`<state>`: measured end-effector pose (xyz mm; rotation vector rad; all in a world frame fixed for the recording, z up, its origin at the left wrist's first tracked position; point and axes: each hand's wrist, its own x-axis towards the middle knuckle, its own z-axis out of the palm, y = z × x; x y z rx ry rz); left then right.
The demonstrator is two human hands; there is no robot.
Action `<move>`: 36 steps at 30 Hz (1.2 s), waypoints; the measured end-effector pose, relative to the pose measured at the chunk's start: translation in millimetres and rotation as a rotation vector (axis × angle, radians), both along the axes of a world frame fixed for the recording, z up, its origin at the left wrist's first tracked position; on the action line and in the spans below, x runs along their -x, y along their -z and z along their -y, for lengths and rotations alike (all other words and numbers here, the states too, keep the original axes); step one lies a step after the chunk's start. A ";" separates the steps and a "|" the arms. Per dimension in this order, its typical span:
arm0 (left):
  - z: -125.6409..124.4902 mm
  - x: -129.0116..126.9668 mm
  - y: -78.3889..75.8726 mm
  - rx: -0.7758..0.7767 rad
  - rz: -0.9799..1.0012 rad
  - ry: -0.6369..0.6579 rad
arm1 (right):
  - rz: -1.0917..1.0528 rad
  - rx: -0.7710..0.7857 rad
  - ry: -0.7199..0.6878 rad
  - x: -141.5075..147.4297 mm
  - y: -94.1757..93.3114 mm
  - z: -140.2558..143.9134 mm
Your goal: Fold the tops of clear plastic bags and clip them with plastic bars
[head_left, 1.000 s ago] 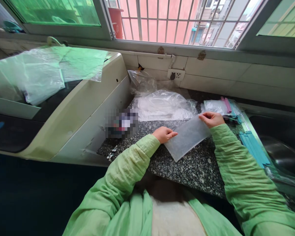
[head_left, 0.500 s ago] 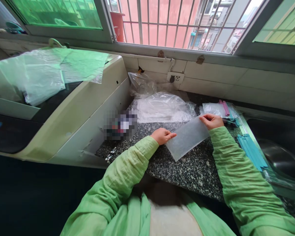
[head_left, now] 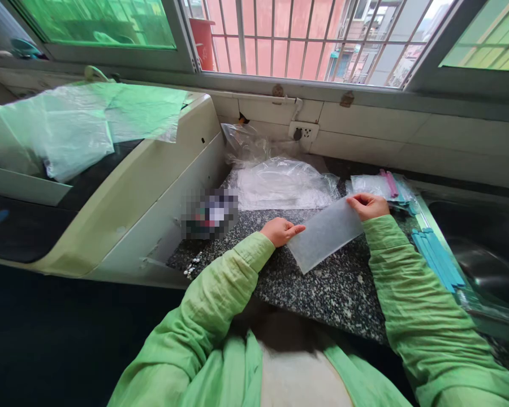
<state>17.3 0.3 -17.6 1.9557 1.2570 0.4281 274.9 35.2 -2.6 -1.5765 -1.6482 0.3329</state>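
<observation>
A frosted, see-through plastic bag [head_left: 326,234] is stretched flat and slanted above the speckled counter. My left hand [head_left: 282,232] pinches its left edge between thumb and fingers. At its upper right corner, my right hand [head_left: 368,206] is closed on the plastic. Behind it lies a pile of clear plastic bags [head_left: 284,183] with white contents or layers. To the right of my right hand are filled bags with a pink clip strip [head_left: 391,184]. Several teal strips [head_left: 438,260] lie side by side near the sink.
The dark granite counter [head_left: 322,297] ends close to my body. A metal sink [head_left: 487,265] is at right. On the left stands a large cream machine [head_left: 152,186] draped with plastic sheeting [head_left: 80,124]. A wall socket [head_left: 304,131] and barred window are behind; a blurred-out item [head_left: 210,213] sits left.
Both hands keep hold of the plastic bag in almost the same place. The view has shifted very slightly; nothing was let go or picked up.
</observation>
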 end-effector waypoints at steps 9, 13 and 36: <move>0.4 4.0 1.2 0.110 0.166 0.131 | -0.040 0.025 -0.029 2.8 2.7 -1.2; 0.4 8.5 1.0 0.222 0.246 0.351 | -0.091 0.050 -0.107 14.3 1.8 3.2; 1.7 0.0 1.9 0.275 0.336 0.240 | -0.006 0.067 -0.286 52.2 -13.7 20.6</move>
